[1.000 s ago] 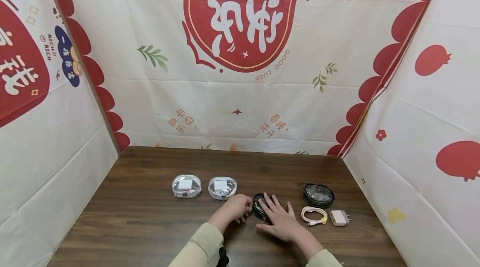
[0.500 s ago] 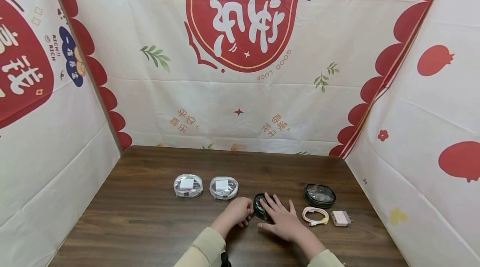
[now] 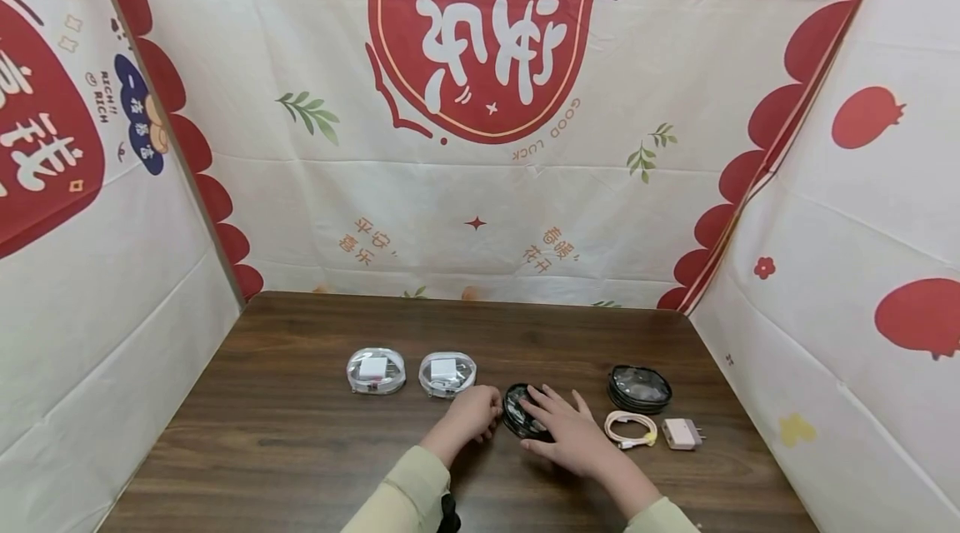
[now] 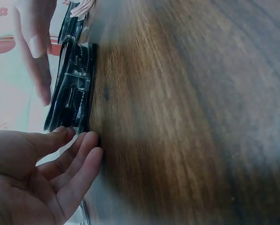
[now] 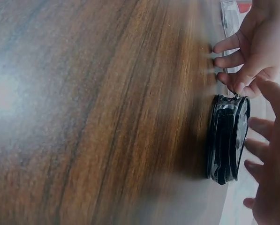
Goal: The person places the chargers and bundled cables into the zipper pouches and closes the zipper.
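A small oval clear pouch with black zipped edging (image 3: 514, 411) lies on the brown table, dark contents showing through its side in the left wrist view. At its left end my left hand (image 3: 474, 413) pinches the zipper pull (image 5: 236, 95) between thumb and forefinger; the pull is mostly hidden by the fingertips. My right hand (image 3: 567, 435) lies over the top and right side of the pouch with its fingers spread and fairly straight. In the right wrist view those fingers are close beside the pouch's top face (image 5: 243, 126).
Two clear pouches with white edging, the left (image 3: 376, 371) and the right (image 3: 447, 374), each show a white charger plug inside. Right of my hands lie another black-edged pouch (image 3: 640, 389), a coiled pale pink cable (image 3: 631, 428) and a pale charger plug (image 3: 681, 434).
My right fingers have drawn slightly closer together and shifted a little over the pouch, showing more of its top. My left hand stays at the pouch's left end.
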`<state>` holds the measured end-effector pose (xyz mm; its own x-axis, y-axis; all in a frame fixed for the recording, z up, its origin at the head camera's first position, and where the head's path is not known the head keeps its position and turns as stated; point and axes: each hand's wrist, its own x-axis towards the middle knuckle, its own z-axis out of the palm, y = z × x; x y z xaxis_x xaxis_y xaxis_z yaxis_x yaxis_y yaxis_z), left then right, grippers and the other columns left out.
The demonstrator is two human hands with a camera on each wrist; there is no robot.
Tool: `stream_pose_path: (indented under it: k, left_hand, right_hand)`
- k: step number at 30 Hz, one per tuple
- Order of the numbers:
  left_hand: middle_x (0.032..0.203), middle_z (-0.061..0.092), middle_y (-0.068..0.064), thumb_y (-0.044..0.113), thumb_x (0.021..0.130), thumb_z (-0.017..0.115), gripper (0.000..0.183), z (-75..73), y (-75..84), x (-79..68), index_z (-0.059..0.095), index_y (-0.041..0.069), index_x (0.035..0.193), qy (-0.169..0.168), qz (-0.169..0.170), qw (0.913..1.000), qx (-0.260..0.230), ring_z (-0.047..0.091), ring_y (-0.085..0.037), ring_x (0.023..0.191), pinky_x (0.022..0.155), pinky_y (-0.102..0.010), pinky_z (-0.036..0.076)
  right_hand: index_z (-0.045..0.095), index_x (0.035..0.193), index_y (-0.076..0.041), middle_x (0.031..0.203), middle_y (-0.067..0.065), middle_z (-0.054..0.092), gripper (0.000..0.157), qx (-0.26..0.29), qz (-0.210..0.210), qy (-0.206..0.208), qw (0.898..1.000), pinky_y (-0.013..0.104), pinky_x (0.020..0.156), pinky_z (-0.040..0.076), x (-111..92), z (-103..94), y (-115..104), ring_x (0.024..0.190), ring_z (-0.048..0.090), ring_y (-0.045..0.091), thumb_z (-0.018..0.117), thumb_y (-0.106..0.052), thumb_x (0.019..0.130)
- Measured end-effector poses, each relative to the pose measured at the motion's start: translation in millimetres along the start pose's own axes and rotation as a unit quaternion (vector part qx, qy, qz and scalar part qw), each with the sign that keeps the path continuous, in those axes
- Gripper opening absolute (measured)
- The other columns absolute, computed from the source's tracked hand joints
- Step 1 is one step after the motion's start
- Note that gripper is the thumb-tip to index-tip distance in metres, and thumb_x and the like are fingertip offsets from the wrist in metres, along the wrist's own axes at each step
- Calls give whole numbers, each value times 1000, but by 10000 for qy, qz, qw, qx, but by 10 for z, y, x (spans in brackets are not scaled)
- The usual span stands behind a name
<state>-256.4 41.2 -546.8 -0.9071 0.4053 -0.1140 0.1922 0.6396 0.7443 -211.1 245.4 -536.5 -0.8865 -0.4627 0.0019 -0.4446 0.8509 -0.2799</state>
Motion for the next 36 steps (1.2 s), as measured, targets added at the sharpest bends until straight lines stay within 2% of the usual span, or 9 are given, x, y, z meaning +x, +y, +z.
stream_pose_path:
  k: [4,7,15,23,32,36]
  left_hand:
    - [57,53,-3,2,95,58,20,-20,11,38,56,6,76,87,77,9995,309,54,-15,44,38,-27,46]
    - [56,51,-1,3,95,58,19,-19,21,53,55,6,76,126,135,9986,501,52,-13,44,38,-26,45]
    - [55,47,3,4,94,59,20,-7,-7,51,55,6,74,182,363,9970,654,48,-11,42,39,-25,44]
    - [53,45,4,2,92,59,22,-12,-34,-4,52,7,72,235,617,9965,504,45,-10,42,39,-24,42]
    - [54,46,3,3,93,59,22,6,-19,-50,53,7,72,129,564,9979,293,45,-10,44,39,-24,42]
    - [58,52,-2,-1,93,55,21,20,0,-78,54,4,73,42,485,9988,-44,47,-11,45,39,-25,42]
  right_hand:
    - [44,147,-17,157,5,30,68,212,-118,-126,9996,70,107,8,27,-6,-24,143,24,31,59,-54,92]
    - [40,149,-17,158,5,27,72,169,-100,-227,9996,72,105,7,44,25,-32,144,22,32,58,-55,91]
    - [33,153,-18,161,4,19,81,-14,65,-339,9994,75,103,7,32,108,-48,146,15,31,55,-63,89]
    - [31,154,-18,161,4,16,81,94,86,-289,9995,75,103,6,17,139,-28,146,12,31,56,-61,89]
    - [31,154,-17,161,6,16,81,261,47,-254,9993,75,102,7,19,169,-7,146,13,34,58,-58,89]
    - [28,154,-20,162,3,13,82,277,76,-280,9992,74,104,6,25,214,36,147,10,31,57,-61,89]
